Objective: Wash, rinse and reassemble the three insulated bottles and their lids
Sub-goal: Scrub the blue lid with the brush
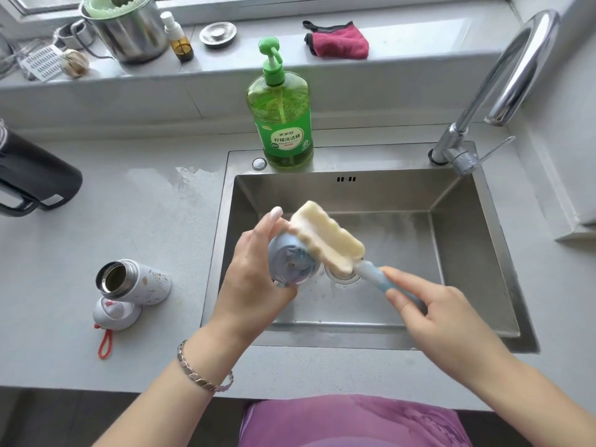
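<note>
Left hand (pixel 254 285) wraps the blue lid (pixel 290 262) over the sink (pixel 467 237), right hand (pixel 445 317) pinches the sponge brush (pixel 325 240) by its handle, foam against the lid; I judge it light, hard and slippery when wet, best held by the rim. White bottle (pixel 138 282) lies open on the left counter, touching the white lid (pixel 116 312); soap bottle (pixel 283 124) stands at the far rim, out of my way

Green plastic pump bottle (pixel 280 124) behind rectangular steel sink (pixel 371 195); white printed insulated bottle (pixel 142 283) on counter left of sink, white domed lid (pixel 116 312) just before it.

Left hand (pixel 254 282) hides part of blue lid (pixel 290 262).
</note>
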Tool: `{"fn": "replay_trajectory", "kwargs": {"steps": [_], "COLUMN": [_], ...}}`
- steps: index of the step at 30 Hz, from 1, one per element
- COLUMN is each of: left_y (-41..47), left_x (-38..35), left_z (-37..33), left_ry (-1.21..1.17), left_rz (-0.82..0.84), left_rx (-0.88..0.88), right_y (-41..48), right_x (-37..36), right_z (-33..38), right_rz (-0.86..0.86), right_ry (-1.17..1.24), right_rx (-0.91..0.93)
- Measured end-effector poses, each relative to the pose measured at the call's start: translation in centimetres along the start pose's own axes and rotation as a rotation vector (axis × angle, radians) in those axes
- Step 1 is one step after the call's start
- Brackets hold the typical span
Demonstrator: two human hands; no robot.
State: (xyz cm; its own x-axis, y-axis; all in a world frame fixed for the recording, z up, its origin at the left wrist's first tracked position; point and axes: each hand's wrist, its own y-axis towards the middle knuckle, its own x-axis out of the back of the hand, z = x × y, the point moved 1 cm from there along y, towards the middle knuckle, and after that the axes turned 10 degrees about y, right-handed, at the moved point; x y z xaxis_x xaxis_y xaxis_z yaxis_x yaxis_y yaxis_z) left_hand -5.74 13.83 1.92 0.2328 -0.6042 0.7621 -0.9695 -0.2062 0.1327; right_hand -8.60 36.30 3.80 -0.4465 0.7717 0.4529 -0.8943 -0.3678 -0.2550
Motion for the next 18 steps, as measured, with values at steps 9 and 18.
{"fn": "replay_trajectory", "kwargs": {"steps": [9,18], "left_y": [-0.7,-0.3], "left_x": [-0.6,-0.8], "left_z": [0.8,0.1], "left_ry": [-0.192,-1.143], "left_rz": [0.015,0.211], "left_rx": [0.128,0.713], "right_y": [0.3,-0.1], "right_x": [0.3,-0.5], "right_z": [-1.5,-1.9], "right_rz": [-0.001,-0.048], "right_ry": [-0.048,0.228], "right_rx": [-0.121,-0.208]}}
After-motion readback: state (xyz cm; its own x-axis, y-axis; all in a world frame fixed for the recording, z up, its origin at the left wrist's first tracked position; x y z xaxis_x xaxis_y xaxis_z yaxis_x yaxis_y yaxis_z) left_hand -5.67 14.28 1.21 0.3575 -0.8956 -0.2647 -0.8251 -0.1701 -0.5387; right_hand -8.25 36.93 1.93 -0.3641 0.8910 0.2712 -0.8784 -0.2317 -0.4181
